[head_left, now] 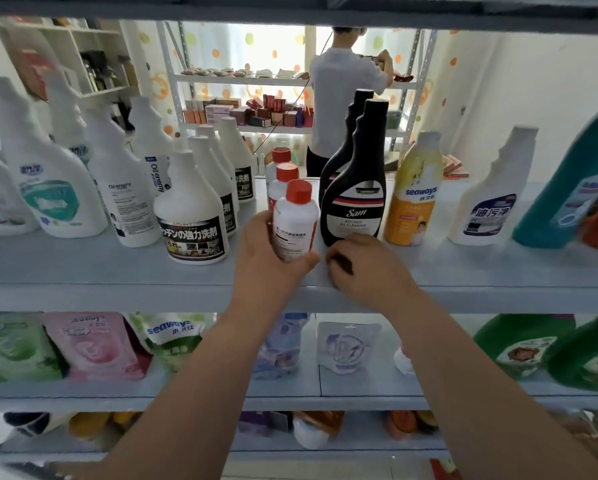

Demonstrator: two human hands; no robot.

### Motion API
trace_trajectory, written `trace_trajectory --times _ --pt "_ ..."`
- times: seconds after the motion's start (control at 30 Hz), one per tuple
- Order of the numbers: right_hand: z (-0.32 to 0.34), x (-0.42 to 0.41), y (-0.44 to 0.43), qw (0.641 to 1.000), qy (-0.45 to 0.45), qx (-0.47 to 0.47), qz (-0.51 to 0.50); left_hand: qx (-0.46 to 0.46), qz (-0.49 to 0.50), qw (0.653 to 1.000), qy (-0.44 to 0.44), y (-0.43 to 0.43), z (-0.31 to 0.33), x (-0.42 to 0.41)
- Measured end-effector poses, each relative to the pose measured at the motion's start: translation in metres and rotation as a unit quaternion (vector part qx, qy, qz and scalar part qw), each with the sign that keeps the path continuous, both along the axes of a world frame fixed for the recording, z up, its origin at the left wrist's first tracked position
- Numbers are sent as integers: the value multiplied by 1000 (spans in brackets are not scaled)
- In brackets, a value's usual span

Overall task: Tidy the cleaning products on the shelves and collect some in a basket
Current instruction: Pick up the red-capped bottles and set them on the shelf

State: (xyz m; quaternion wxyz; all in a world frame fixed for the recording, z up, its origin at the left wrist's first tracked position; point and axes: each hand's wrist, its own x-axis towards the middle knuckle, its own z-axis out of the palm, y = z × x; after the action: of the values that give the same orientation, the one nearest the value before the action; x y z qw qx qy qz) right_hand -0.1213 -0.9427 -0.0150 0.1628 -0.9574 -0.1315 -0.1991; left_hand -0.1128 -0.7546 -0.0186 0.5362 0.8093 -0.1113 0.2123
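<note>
My left hand [268, 252] grips a small white bottle with a red cap [296, 220] at the front of the grey middle shelf [117, 271]. Two more red-capped bottles [283, 176] stand in a row right behind it. My right hand [367, 268] hovers with curled fingers at the base of a black "Sam" kitchen oil cleaner bottle [358, 181], holding nothing that I can see. A second black bottle stands behind that one. No basket is in view.
White bottles with black labels [192, 211] and white spray bottles [48, 181] fill the left of the shelf. A yellow "seaways" bottle [413, 192], a white bottle [491, 199] and a teal jug [567, 188] stand right. Refill pouches [89, 344] lie below. A person [342, 91] works at a far shelf.
</note>
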Motion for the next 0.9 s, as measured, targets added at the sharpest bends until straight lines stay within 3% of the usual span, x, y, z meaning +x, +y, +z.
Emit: trace_trajectory --times 0.27,0.47,0.6,0.7,0.77,0.83,0.9 --pt "-4 2 -5 999 -17 28 27 14 70 997 14 -7 0 26" --pt "-7 -6 -12 972 -114 205 -13 25 63 998 19 -6 11 49" --pt "-6 -6 -16 949 -147 274 -52 32 40 998 36 -1 18 56" --pt "-4 -1 -20 941 -113 316 -54 40 30 998 44 1 20 50" --pt "-3 3 -24 943 -46 326 -41 24 77 996 44 2 15 35" --pt "0 10 -29 950 -1 311 -34 57 172 983 -38 0 4 16" --pt "4 20 -35 957 0 286 -43 165 162 965 -124 -7 -6 1"
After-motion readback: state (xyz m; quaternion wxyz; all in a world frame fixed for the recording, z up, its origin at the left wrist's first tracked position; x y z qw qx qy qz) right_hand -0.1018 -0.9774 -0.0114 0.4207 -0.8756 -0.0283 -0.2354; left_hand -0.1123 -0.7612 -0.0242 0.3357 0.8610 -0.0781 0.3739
